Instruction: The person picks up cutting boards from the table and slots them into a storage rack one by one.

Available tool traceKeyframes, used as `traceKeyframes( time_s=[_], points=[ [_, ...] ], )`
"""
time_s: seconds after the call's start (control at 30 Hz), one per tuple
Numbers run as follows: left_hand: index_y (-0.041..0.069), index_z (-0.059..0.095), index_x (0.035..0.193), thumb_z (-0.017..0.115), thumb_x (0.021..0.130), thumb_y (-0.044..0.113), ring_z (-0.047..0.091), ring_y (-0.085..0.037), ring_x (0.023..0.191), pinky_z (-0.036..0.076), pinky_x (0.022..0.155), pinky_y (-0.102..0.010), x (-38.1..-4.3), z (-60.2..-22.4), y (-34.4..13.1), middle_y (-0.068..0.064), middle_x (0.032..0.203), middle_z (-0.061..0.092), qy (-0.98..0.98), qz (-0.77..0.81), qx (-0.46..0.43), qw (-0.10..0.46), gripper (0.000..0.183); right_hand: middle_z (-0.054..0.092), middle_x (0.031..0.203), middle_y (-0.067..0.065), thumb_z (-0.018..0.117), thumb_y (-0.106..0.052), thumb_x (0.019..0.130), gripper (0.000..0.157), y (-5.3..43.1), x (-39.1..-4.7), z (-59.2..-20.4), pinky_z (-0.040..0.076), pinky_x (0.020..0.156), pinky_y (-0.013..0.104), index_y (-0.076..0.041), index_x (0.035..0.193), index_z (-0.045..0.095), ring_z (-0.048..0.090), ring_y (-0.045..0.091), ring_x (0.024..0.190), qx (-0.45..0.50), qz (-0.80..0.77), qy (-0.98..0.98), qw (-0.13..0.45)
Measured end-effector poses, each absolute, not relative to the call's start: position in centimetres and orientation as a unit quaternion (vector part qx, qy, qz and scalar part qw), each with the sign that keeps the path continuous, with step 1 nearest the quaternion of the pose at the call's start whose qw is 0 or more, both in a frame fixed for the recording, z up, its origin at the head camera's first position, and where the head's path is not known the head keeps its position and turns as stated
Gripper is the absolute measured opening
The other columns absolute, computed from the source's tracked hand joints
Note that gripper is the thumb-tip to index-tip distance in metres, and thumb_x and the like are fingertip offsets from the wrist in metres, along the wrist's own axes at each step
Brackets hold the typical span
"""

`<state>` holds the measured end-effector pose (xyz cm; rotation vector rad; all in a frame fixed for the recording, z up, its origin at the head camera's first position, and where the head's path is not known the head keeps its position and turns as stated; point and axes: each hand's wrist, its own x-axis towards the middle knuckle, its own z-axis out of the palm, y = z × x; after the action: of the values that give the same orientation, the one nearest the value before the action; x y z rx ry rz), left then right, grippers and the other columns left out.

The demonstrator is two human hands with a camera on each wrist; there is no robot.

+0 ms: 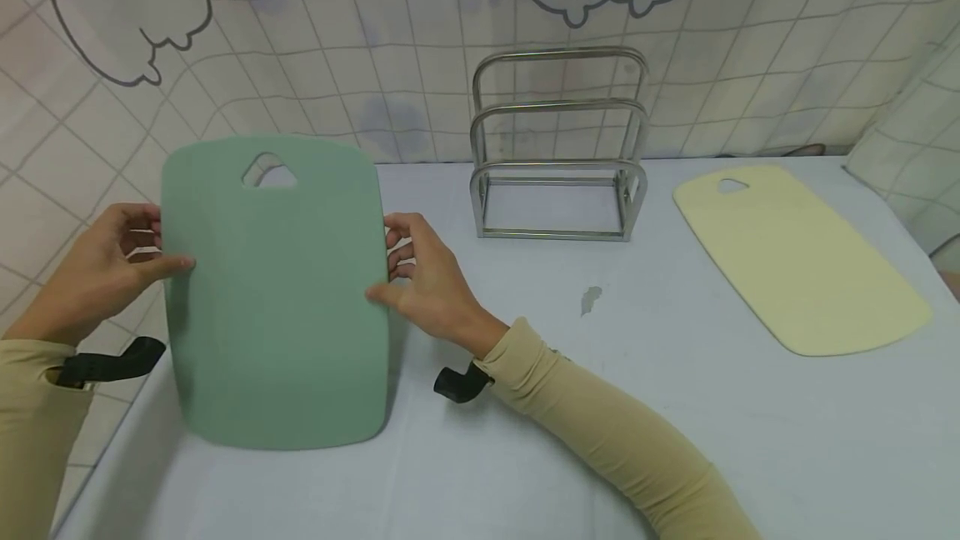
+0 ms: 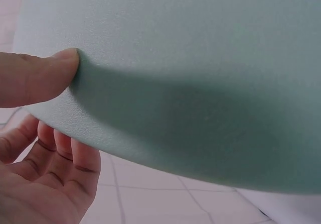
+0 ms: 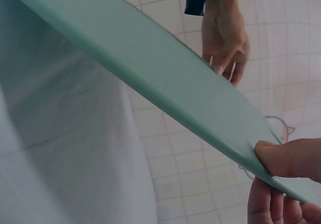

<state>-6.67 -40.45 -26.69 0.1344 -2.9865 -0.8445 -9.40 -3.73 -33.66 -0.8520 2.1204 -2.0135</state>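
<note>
Green board (image 1: 273,315): slanting at tabletop (image 1: 487,457) L end, low-edge contact unclear | L hand (image 1: 105,273), R hand (image 1: 435,282): pinching opp. long edges, one per side | handling est.: prob. behaving light, stiff, smooth-ish, slipping poss.; not looking fragile | grip pts: holding both mid-edges, or using top slot (image 1: 264,168)

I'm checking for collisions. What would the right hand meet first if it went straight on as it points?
Most likely the green board, whose right edge in the head view the right hand pinches; depth beyond is unclear.
</note>
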Motion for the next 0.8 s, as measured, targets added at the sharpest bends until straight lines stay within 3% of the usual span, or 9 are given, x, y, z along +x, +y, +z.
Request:
traceKeyframes(
  time_s=[0.23,0.4,0.67,0.8],
  points=[
    [-0.002,0.025,0.153,0.072,0.098,0.030,0.038,0.008,0.101,0.035,0.072,-0.007,-6.5,-26.3,-40.2,-0.006,0.131,0.042,-0.961,-0.271,0.047,0.028,0.079,0.051,0.126,0.014,0.079,0.009,0.081,0.076,-3.5,-9.2,-33.2,0.060,0.086,0.023,-0.003,0.146,0.040,0.061,0.022,0.099,-0.279,-0.657,0.699,0.038],
    [0.000,0.027,0.151,0.072,0.097,0.028,0.040,0.007,0.101,0.035,0.072,-0.006,-6.3,-26.2,-40.1,0.003,0.126,0.042,-0.958,-0.279,0.049,0.036,0.075,0.052,0.126,0.015,0.079,0.009,0.082,0.075,-3.5,-9.1,-33.0,0.061,0.088,0.026,-0.003,0.146,0.041,0.062,0.023,0.100,-0.282,-0.654,0.701,0.031],
    [0.020,0.032,0.145,0.071,0.098,0.022,0.043,0.004,0.102,0.039,0.076,-0.007,-6.1,-25.8,-39.6,0.017,0.120,0.039,-0.951,-0.298,0.059,0.050,0.061,0.051,0.126,0.016,0.078,0.010,0.082,0.075,-3.3,-9.0,-32.4,0.058,0.089,0.019,-0.001,0.146,0.041,0.063,0.024,0.100,-0.295,-0.647,0.703,0.004],
    [0.022,0.032,0.145,0.071,0.098,0.020,0.041,0.007,0.105,0.039,0.078,-0.003,-6.3,-25.6,-39.2,0.023,0.119,0.037,-0.947,-0.310,0.058,0.062,0.061,0.051,0.125,0.016,0.077,0.011,0.082,0.074,-3.0,-9.1,-32.0,0.059,0.088,0.021,0.000,0.146,0.042,0.062,0.025,0.099,-0.297,-0.649,0.700,-0.009]
  ],
)
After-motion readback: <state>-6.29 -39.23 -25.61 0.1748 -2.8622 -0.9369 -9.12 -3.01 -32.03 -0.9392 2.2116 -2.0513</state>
